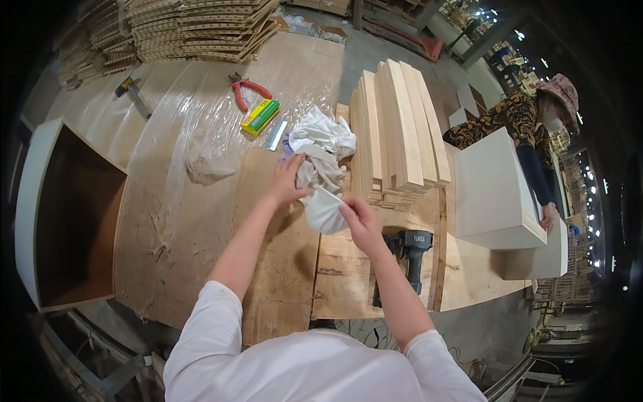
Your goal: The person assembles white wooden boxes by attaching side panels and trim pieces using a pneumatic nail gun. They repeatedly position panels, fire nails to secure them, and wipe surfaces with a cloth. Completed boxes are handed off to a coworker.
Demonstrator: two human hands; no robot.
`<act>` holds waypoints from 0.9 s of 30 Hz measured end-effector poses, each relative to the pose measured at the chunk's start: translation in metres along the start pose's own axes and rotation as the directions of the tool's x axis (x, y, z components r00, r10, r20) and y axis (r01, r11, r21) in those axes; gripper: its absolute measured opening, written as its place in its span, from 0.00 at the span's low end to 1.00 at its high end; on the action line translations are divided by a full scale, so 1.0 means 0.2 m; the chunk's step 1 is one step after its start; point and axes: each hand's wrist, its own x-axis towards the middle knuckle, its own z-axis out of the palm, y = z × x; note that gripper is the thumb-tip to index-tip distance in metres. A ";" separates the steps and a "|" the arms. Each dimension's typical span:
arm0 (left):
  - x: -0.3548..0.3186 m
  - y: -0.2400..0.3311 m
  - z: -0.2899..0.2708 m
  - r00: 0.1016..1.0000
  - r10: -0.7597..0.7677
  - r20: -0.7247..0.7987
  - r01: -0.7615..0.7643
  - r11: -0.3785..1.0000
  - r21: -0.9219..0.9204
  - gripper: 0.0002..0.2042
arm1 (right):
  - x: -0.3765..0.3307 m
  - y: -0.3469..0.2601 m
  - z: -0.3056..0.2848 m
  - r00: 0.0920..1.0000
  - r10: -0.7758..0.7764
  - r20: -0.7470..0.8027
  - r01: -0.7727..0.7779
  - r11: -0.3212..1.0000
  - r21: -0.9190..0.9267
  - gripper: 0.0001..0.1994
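A white cloth [325, 212] hangs between my hands above the wooden worktop. My right hand [362, 225] pinches its right edge, fingers closed. At its upper left, my left hand [287, 181] curls its fingers and thumb around the side of a greyish cloth [323, 169]; whether the two cloths are one piece I cannot tell. Just beyond lies a crumpled white rag [324, 130], with a bit of purple cloth beside it. Below my right forearm, a black nail gun [414, 251] rests on the boards, partly hidden by the arm.
Long pale wooden strips [402, 127] are stacked right of the rags. Red-handled pliers [246, 90], a yellow-green box [260, 118] and a hammer [134, 97] lie farther left. An open box [74, 221] stands at left. At right a person [516, 127] handles a white box [495, 191].
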 end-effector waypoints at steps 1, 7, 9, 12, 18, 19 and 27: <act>-0.03 0.01 -0.02 0.996 -0.069 -0.053 0.059 0.984 -0.167 0.33 | 0.06 0.03 0.01 1.000 0.020 0.008 -0.020 0.999 -0.025 0.07; -0.44 0.01 -0.40 0.779 -0.543 -0.313 0.320 0.775 -0.545 0.26 | 0.10 0.35 0.03 0.981 0.129 -0.148 -0.158 0.966 -0.203 0.16; -0.65 0.07 -0.62 0.671 -0.532 -0.517 0.399 0.846 -0.353 0.22 | -0.05 0.33 0.02 0.974 0.205 -0.097 -0.224 0.938 -0.263 0.19; -1.08 0.03 -1.06 0.455 -0.006 -0.890 0.575 0.766 0.288 0.19 | -0.27 0.25 0.00 0.974 0.220 0.048 -0.197 0.937 -0.289 0.18; -1.46 0.12 -1.69 0.834 -0.308 -0.457 0.502 0.081 0.861 0.22 | -0.77 0.24 -0.21 0.957 0.286 -0.057 -0.291 0.943 -0.163 0.13; -1.59 0.01 -1.78 0.836 -0.441 -0.326 0.329 -0.073 0.942 0.21 | -0.81 0.24 -0.26 0.960 0.276 -0.052 -0.281 0.951 -0.132 0.12; -1.75 -0.02 -2.19 0.691 -0.701 -0.176 -0.032 -0.273 0.961 0.08 | -1.06 0.24 -0.68 0.920 0.104 -0.377 -0.285 0.839 -0.464 0.04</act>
